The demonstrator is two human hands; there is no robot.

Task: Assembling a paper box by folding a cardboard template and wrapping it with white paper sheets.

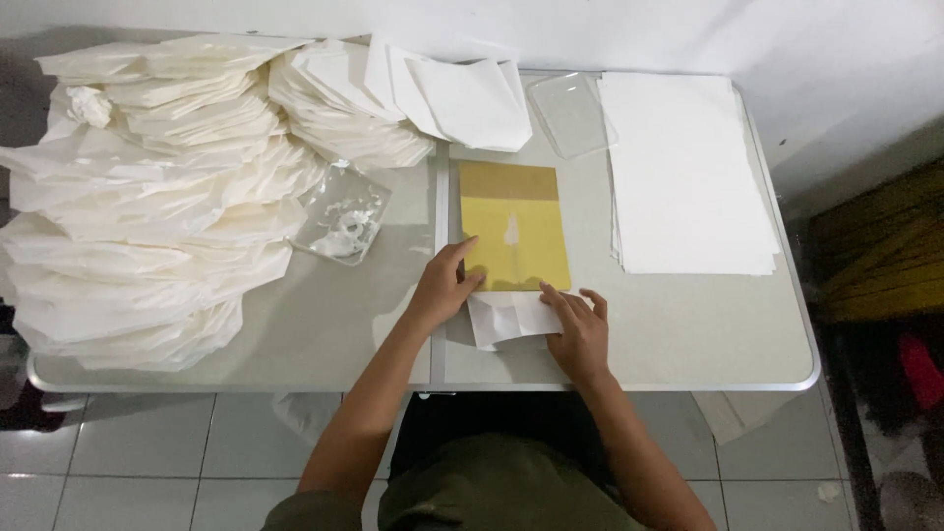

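Both hands, left hand (442, 285) and right hand (578, 334), press white paper (506, 320) flat, fingers spread; its edge hidden.

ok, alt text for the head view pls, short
Seen from above, a person's left hand and right hand press a small white folded paper at the lower edge of a yellow board on a grey table. Heaps of folded white paper lie left, flat sheets right.

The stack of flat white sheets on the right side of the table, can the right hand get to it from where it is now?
Probably yes. The right hand rests on a small folded white paper at the near edge, and the table between it and the stack of white sheets shows bare. The hand would first have to let go of the paper.
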